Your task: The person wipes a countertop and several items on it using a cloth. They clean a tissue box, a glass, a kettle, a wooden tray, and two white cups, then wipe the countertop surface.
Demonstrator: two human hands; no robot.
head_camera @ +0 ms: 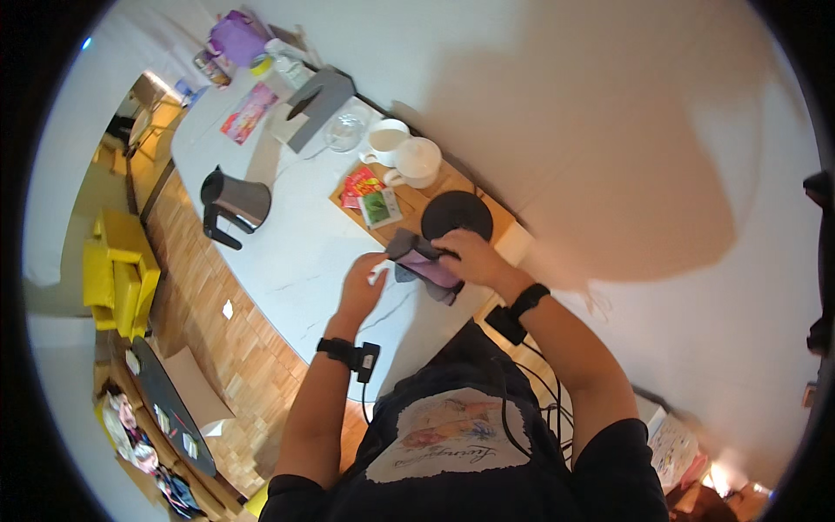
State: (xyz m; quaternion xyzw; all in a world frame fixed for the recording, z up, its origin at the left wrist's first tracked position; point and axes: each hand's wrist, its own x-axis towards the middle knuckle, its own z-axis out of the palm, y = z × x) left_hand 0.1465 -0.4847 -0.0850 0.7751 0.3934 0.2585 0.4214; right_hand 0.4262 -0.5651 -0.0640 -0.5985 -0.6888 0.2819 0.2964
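Note:
A folded grey and purple cloth [427, 264] lies between my hands at the near edge of a wooden tray. My right hand [476, 258] has its fingers closed on the cloth's right part. At the cloth's left edge are the fingertips of my left hand [363, 284]; whether they grip it is unclear. Just beyond the cloth, a round black kettle base [456, 215] rests on the wooden tray [417, 199]. Farther left on the white marbled table [306, 254] stands a metal kettle [241, 199] with a black handle.
White cups [417, 162] and tea packets [378, 207] sit on the tray. Behind it are a glass bowl [346, 130], a grey tissue box [319, 107], a plastic bottle [287, 62] and a purple bag [236, 39]. The wall [620, 163] borders the table's right side. Cables hang from both wrist straps.

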